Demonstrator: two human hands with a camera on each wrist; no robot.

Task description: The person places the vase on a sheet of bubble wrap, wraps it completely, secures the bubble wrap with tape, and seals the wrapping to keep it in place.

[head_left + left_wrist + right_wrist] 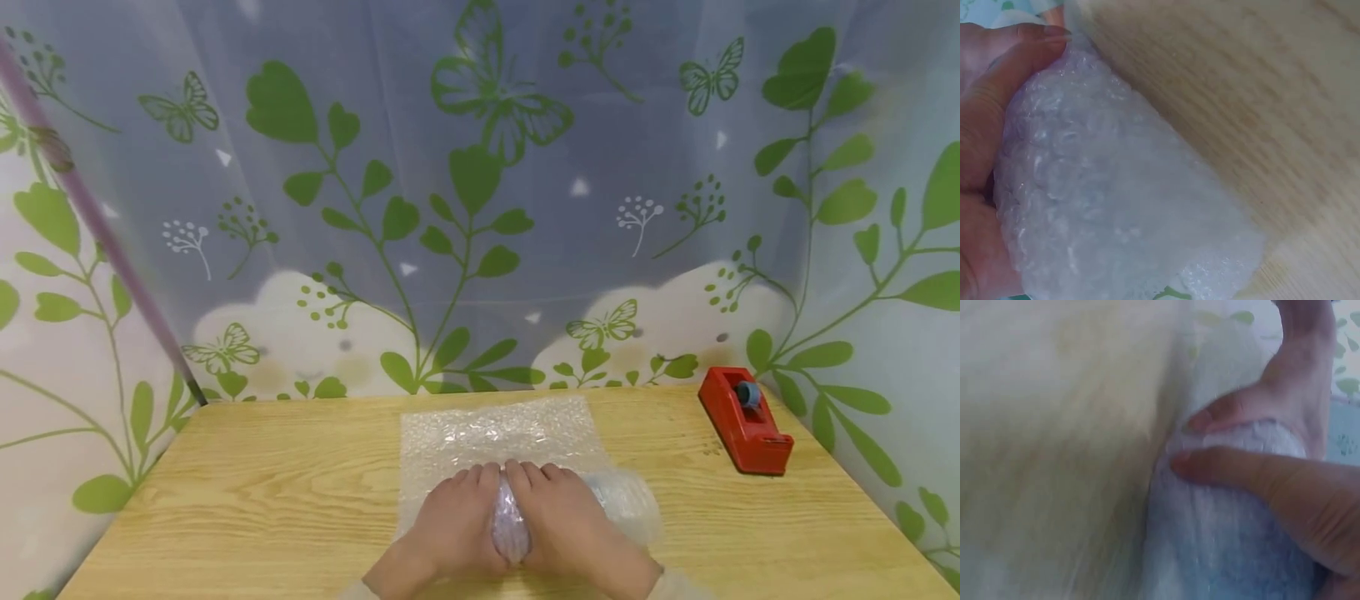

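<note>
1. The left hand grips a bubble-wrapped bundle, its fingers curled over the far side.
2. The right hand grips the same bundle, just beside the left; one rounded end sticks out past this hand's outer side.
3. Beyond both hands, bubble wrap lies flat on the table.
4. Well right of the right hand stands a red tape dispenser.
</note>
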